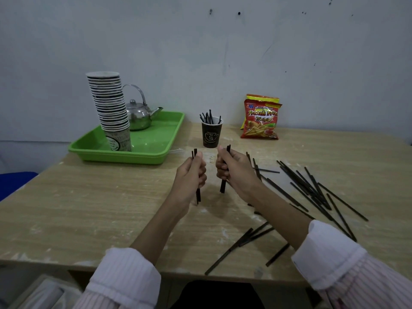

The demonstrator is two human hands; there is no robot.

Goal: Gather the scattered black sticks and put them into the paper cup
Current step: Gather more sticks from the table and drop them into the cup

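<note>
Loose sticks (308, 186) are lying on the worktop (111, 208) nearest and to the right. Each grip is closing round a thin upright bundle — left hand (191, 175), right hand (231, 170) — before the cup (211, 134). They look light, stiff, slippery; mid-length holding suits.

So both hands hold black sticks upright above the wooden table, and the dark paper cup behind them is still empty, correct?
Not quite. In the head view the dark paper cup already has several black sticks standing in it. The rest holds: the left hand and right hand each keep a grip on black sticks, upright above the wooden table.
</note>
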